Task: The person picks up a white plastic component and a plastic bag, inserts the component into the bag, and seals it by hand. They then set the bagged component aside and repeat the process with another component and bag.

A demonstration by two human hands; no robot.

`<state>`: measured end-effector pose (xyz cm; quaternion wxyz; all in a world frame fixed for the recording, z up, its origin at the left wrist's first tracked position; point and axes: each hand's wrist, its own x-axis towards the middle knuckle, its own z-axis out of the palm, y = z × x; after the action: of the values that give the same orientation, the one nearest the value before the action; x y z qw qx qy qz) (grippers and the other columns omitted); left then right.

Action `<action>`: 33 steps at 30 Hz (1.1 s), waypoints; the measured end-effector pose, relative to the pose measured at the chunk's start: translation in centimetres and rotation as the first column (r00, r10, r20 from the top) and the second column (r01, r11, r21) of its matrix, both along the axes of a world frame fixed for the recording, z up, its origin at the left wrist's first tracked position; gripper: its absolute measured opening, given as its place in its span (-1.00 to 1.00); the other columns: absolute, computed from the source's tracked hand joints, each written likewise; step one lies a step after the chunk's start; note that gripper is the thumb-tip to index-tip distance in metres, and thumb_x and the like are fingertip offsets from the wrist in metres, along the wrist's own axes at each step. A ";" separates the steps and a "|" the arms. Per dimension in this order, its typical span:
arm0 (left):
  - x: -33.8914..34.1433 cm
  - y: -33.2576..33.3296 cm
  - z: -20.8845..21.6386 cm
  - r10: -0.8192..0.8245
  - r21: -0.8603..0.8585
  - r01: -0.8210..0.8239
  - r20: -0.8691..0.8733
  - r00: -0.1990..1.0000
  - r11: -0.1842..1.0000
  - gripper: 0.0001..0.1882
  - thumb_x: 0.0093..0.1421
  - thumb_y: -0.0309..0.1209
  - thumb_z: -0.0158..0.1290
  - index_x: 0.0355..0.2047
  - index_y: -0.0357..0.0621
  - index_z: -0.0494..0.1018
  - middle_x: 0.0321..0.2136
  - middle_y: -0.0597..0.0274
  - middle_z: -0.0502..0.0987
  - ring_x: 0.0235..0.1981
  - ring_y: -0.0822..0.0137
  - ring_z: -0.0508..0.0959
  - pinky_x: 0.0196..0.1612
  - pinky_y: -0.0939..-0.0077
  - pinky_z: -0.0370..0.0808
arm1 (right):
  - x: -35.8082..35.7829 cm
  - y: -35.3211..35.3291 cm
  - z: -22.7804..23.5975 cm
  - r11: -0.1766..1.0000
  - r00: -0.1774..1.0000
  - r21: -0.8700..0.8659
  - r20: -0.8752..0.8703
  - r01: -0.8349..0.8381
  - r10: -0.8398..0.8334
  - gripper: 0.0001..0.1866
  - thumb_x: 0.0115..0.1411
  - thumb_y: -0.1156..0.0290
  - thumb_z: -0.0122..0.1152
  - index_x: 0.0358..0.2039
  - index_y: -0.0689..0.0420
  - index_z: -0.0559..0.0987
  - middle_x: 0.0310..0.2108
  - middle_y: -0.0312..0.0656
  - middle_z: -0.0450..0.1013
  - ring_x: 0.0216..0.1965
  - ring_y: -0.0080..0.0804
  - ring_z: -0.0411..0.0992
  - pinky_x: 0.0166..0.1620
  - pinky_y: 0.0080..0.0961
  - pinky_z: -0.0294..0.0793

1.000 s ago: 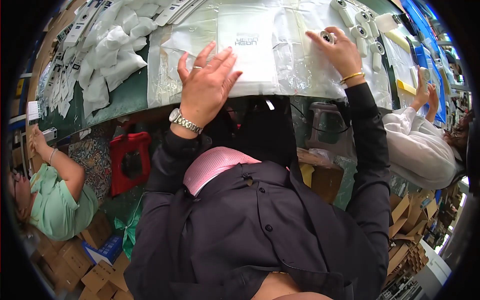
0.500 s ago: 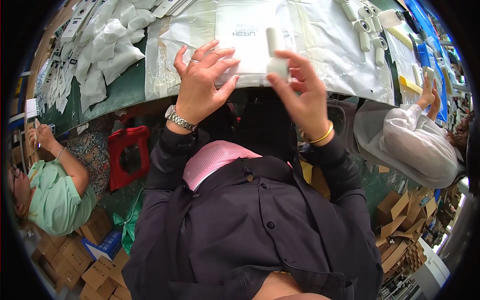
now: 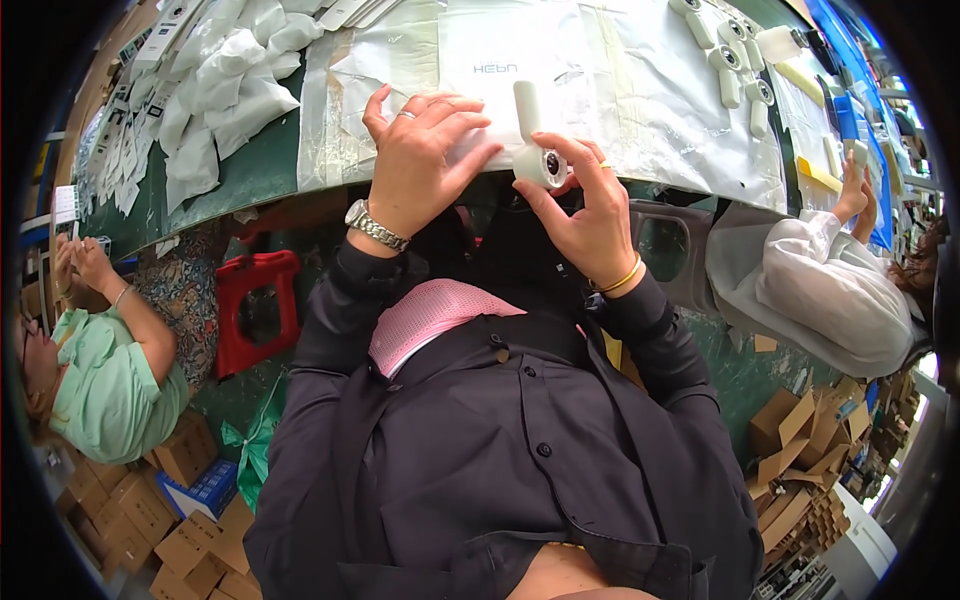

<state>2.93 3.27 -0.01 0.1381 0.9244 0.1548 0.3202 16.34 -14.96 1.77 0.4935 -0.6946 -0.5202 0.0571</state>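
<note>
My right hand point(image 3: 585, 205) pinches a white handheld device point(image 3: 540, 166) by its round head, thumb and fingers on either side. The device has a dark round centre on the head, and its straight handle points away from me. Under it lies a white plastic bag point(image 3: 500, 40) with dark print, flat on the table. My left hand point(image 3: 425, 150) rests at the near left part of that bag, fingers spread and the thumb stretched toward the device. Nothing shows in its grasp.
Several similar white devices point(image 3: 728, 60) lie at the back right. A heap of white bags point(image 3: 235, 100) and printed cards point(image 3: 120, 140) covers the table's left. Co-workers sit at left point(image 3: 115, 370) and right point(image 3: 810, 270). A red stool point(image 3: 257, 310) and cardboard boxes point(image 3: 205, 550) stand below.
My right hand has drawn the device slightly nearer and to the left, turning its dark round centre into view. My left hand has shifted a little right.
</note>
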 end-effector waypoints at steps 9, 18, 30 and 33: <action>0.5 0.0 -0.3 0.031 -0.062 -0.031 -0.001 1.000 0.998 -0.92 0.28 -0.30 0.27 -0.28 0.04 0.69 -0.12 0.47 0.72 0.01 0.35 0.63 0.36 -0.02 -0.01 | 0.4 -0.3 -0.1 0.999 0.999 0.023 0.007 -0.032 0.031 -0.42 0.09 0.52 0.57 0.14 0.09 0.60 -0.04 -0.16 0.59 -0.31 -0.40 0.50 -0.24 -0.52 0.53; 0.8 -0.5 -0.6 0.059 -0.166 -0.051 0.043 0.997 0.985 -0.94 0.31 -0.33 0.24 -0.25 0.04 0.66 -0.15 0.44 0.72 -0.01 0.36 0.63 0.35 0.04 0.01 | 0.2 -2.0 2.5 0.958 0.960 -0.158 0.109 -0.241 0.259 -0.47 0.08 0.48 0.55 0.10 0.07 0.62 -0.10 -0.11 0.57 -0.24 -0.19 0.55 -0.15 -0.40 0.56; 0.9 -0.5 -0.4 0.022 -0.116 -0.008 0.120 0.992 0.993 -0.92 0.30 -0.36 0.25 -0.20 0.07 0.66 -0.11 0.47 0.72 0.02 0.39 0.63 0.34 0.14 0.04 | -0.8 -1.3 3.7 0.948 0.985 -0.287 0.060 -0.141 0.164 -0.34 0.11 0.41 0.54 0.22 0.12 0.49 -0.15 -0.02 0.57 -0.25 -0.12 0.56 -0.12 -0.32 0.56; 0.9 -0.4 -0.1 -0.013 -0.116 0.027 0.124 0.992 0.993 -0.91 0.30 -0.37 0.24 -0.19 0.08 0.66 -0.09 0.48 0.71 0.03 0.40 0.62 0.34 0.15 0.05 | -0.7 -0.7 3.4 0.954 0.990 -0.275 0.038 -0.118 0.134 -0.25 0.11 0.39 0.54 0.31 0.13 0.43 -0.16 0.00 0.57 -0.26 -0.10 0.57 -0.13 -0.31 0.57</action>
<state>3.87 2.83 -0.13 0.2047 0.8946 0.1554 0.3655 15.61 -15.71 5.18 0.3740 -0.7225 -0.5644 0.1398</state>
